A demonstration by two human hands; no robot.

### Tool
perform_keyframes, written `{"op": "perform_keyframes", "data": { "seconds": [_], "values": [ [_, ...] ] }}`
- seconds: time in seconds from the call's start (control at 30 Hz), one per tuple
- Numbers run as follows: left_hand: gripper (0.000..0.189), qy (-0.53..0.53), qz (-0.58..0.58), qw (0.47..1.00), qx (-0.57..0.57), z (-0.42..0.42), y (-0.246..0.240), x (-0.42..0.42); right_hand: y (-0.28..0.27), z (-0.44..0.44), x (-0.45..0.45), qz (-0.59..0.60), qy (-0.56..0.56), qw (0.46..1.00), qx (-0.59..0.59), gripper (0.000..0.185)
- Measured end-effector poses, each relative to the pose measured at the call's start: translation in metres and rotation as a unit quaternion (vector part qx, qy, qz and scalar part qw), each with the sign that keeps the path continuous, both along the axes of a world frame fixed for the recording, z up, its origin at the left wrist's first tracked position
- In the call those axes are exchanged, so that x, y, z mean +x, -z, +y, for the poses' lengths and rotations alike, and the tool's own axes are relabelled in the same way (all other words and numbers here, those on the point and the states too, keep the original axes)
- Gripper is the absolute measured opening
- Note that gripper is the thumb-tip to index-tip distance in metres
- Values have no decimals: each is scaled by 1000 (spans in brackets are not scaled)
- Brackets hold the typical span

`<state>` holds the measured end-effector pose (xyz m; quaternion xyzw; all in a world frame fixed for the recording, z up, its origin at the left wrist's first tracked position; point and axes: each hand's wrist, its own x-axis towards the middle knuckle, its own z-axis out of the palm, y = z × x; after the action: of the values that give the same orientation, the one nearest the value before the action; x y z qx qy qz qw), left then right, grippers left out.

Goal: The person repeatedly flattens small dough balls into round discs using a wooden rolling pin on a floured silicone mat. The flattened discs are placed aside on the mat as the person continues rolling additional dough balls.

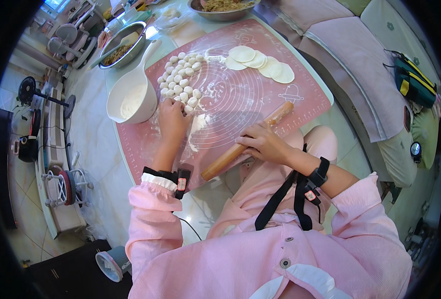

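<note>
My left hand is at the near end of a cluster of small floured dough balls, its fingertips against the nearest ones. Whether a ball is pinched between them is hidden. My right hand grips a wooden rolling pin, which lies slantwise along the near right edge of a pink silicone pastry mat. Loose flour is scattered over the mat's printed circles. Several thin round dough wrappers overlap in a row at the far right of the mat.
Left of my left hand stands a white long-handled scoop holding flour. Behind it, a steel bowl contains a minced filling and a spatula. Another steel bowl of filling sits at the far edge. A covered sofa flanks the table's right side.
</note>
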<state>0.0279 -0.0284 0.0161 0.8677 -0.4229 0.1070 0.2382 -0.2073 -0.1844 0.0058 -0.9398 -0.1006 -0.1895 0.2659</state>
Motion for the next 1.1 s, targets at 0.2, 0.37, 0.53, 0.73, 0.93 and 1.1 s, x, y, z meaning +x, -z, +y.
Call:
{"op": "perform_keyframes", "data": {
  "seconds": [0.2, 0.37, 0.53, 0.73, 0.93, 1.1],
  "values": [
    [17, 12, 11, 1000, -12, -7, -10, -6, -1, 0, -1, -1, -3, 1000, 22, 30],
    [21, 103, 188, 977, 7, -8, -15, -35, 0, 0, -1, 5, -6, 1000, 19, 34],
    [30, 196, 193, 959, 64, -10, -14, -52, 1, -2, -2, 8, -11, 1000, 22, 34],
    [32, 172, 205, 957, 115, -11, -26, -44, -1, -12, -6, 3, -35, 999, 8, 32],
    [50, 239, 21, 968, 69, -62, -3, -54, -3, -20, -9, 13, -46, 999, 5, 32],
    [61, 240, 5, 962, 131, -76, 19, -61, -2, -18, -12, 0, -30, 999, 13, 32]
  ]
}}
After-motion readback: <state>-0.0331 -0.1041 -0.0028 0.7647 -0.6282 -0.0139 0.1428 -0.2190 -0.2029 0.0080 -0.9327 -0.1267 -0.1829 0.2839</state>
